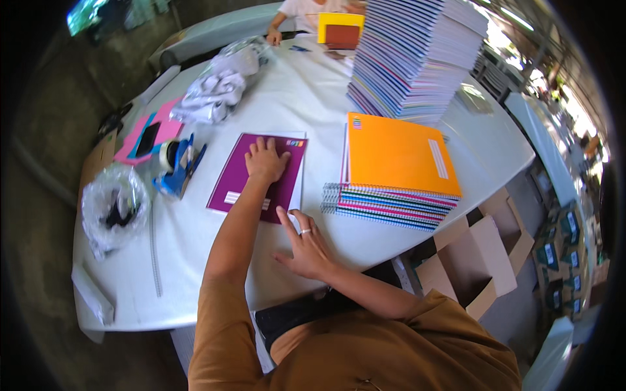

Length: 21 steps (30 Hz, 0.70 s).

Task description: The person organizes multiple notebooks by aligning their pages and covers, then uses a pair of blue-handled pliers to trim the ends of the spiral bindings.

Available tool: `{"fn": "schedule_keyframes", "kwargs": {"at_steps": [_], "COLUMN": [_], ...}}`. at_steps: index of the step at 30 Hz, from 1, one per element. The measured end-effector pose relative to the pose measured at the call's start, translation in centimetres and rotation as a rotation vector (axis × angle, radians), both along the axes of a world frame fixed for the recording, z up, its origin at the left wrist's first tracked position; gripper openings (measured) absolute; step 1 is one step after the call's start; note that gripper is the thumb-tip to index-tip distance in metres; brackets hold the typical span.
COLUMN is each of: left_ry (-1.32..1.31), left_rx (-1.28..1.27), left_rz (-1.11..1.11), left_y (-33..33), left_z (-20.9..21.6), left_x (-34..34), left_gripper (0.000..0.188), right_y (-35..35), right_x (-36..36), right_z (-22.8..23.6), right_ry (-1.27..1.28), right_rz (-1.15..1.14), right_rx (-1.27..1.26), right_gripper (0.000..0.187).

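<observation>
A purple notebook (pixel 228 176) lies flat on the white-covered table in front of me, with pale sheets showing along its right edge. My left hand (pixel 266 160) rests on the upper part of its cover, fingers spread. By the notebook's lower right corner is my right hand (pixel 306 249), a ring on one finger, its fingers apart and nothing in them. Whether its fingertip touches the corner, I cannot tell. To the right sits a pile of spiral notebooks topped by an orange notebook (pixel 391 153); their wire coils face me.
A tall notebook stack (pixel 417 62) rises behind the orange one. On the left are a blue tape dispenser (pixel 173 173), a phone (pixel 148 138), a clear plastic bundle (pixel 112 208) and crumpled plastic (pixel 215 88). Cardboard boxes (pixel 466 260) stand below right. Across the table, a person holds a yellow item (pixel 331 21).
</observation>
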State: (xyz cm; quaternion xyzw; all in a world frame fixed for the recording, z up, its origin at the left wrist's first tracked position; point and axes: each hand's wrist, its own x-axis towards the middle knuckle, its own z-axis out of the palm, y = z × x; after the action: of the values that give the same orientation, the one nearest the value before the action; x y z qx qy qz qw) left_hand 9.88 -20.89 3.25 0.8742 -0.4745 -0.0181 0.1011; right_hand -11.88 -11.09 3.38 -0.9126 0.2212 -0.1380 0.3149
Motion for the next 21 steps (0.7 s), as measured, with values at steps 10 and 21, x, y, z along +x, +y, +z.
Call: {"fn": "schedule_keyframes", "kwargs": {"at_steps": [10,21], "left_ry": [-0.090,-0.206], "left_rx": [-0.096,0.152], "left_rz": [-0.072,0.086], "left_y": [-3.4,9.0], "left_z": [-1.5,0.8], "left_x": [3.7,-7.6], "left_gripper": [0.066,0.061], "right_y": [-0.9,8.2], "right_x": [0.3,-6.0], "right_z": [-0.6,-3.7], "right_ry": [-0.210,-0.258], "right_rz": [0.036,0.449], "right_rx": [-0.206,-0.537], "right_gripper": [0.075,0.046]}}
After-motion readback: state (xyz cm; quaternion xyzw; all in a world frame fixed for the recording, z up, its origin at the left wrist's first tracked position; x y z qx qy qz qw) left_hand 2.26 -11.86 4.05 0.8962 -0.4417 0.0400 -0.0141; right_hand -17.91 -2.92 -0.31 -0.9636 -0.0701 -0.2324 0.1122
